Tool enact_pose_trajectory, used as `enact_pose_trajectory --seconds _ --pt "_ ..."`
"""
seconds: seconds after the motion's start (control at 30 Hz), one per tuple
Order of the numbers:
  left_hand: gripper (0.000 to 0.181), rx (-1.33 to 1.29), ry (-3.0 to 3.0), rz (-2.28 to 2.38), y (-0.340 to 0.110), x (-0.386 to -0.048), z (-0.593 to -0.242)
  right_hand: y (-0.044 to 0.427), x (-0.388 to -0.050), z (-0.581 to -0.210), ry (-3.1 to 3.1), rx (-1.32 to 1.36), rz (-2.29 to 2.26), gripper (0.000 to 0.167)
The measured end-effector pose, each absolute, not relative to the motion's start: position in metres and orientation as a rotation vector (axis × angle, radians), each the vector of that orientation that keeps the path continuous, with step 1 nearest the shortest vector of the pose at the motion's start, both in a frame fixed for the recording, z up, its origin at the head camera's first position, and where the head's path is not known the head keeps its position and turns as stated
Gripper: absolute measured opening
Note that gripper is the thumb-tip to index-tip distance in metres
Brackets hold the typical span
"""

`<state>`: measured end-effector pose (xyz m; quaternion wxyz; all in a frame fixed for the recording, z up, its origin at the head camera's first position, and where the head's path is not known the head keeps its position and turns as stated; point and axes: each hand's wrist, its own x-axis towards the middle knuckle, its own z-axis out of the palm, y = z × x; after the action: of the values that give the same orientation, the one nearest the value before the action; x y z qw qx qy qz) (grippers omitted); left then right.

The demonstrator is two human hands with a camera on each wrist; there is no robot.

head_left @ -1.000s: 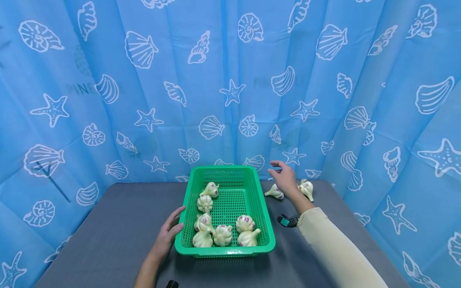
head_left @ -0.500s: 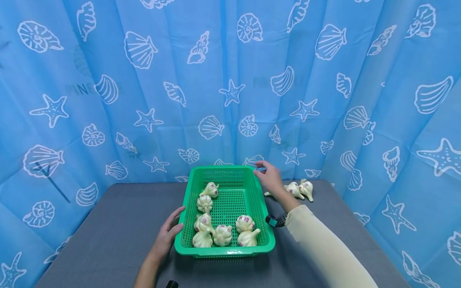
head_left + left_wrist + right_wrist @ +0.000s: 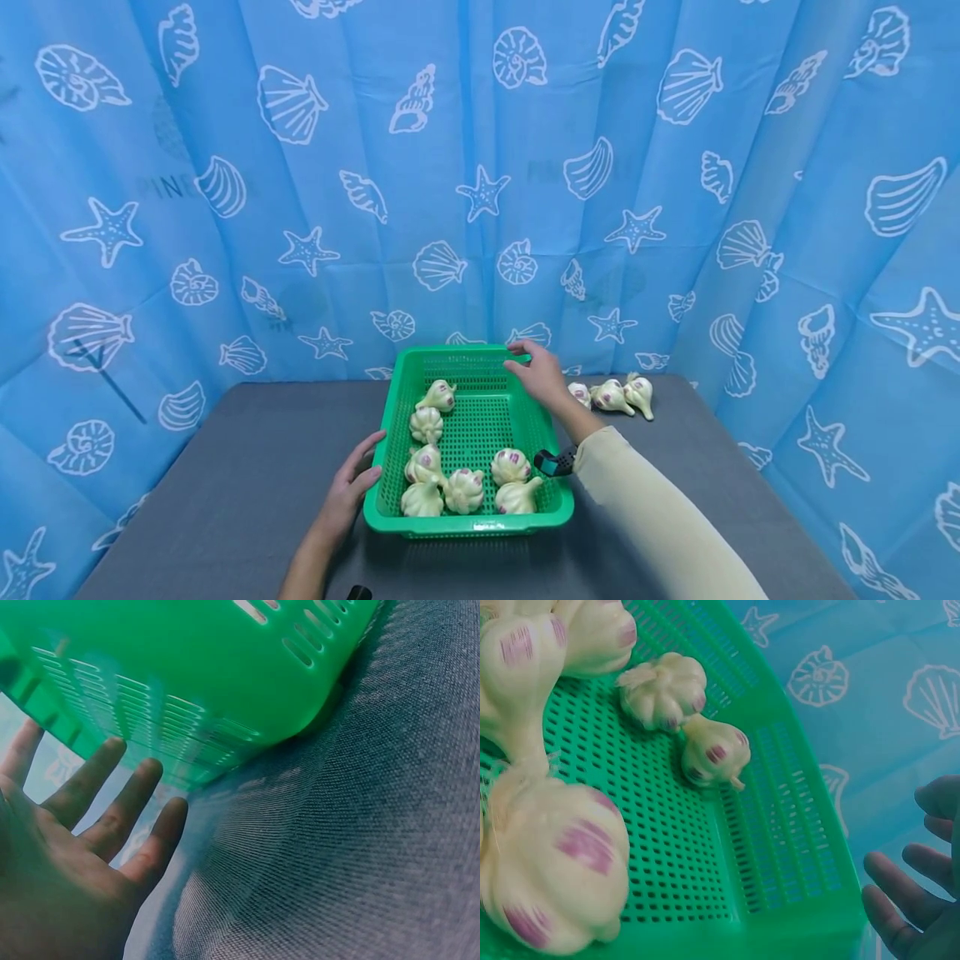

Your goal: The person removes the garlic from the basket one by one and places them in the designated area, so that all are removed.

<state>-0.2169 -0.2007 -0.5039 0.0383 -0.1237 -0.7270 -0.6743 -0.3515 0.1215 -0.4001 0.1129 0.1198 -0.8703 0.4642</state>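
A green perforated plastic basket (image 3: 468, 523) stands on the grey table, holding several garlic bulbs (image 3: 464, 490), mostly along its left side and near end. My left hand (image 3: 347, 492) rests against the basket's left rim; in the left wrist view its fingers (image 3: 124, 802) are spread beside the slotted wall. At the far right corner of the basket is my right hand (image 3: 543, 379), loosely extended with nothing in it. The right wrist view shows that hand (image 3: 919, 900) with parted fingers by the basket rim (image 3: 840, 862); whether they touch it I cannot tell.
Three garlic bulbs (image 3: 611, 396) lie on the table right of the basket, one partly hidden by my right forearm. A blue shell-patterned curtain (image 3: 480, 208) rises behind the table (image 3: 247, 467). A small black object (image 3: 360, 592) shows at the bottom edge.
My right hand has moved left from above the loose garlic bulbs to the basket's far right corner, uncovering those bulbs. The left hand and the basket have stayed in place.
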Motion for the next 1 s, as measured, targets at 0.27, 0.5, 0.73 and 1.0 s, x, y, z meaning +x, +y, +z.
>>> enact_pose_trajectory --seconds 0.27,0.5,0.73,1.0 --pt "0.050 -0.400 -2.256 -2.012 -0.202 -0.216 -0.505 0.106 -0.350 -0.405 -2.588 0.342 1.433 0.032" --pt "0.050 -0.386 -2.262 -2.028 -0.201 -0.217 -0.505 0.096 -0.344 -0.408 -2.623 0.387 1.611 0.035" --pt "0.051 -0.358 -2.255 -2.045 -0.199 -0.217 -0.503 0.089 -0.343 -0.416 -2.672 0.478 1.599 0.038" --pt "0.050 -0.368 -2.255 -2.047 -0.199 -0.215 -0.504 0.083 -0.341 -0.423 -2.753 0.579 1.573 0.040"
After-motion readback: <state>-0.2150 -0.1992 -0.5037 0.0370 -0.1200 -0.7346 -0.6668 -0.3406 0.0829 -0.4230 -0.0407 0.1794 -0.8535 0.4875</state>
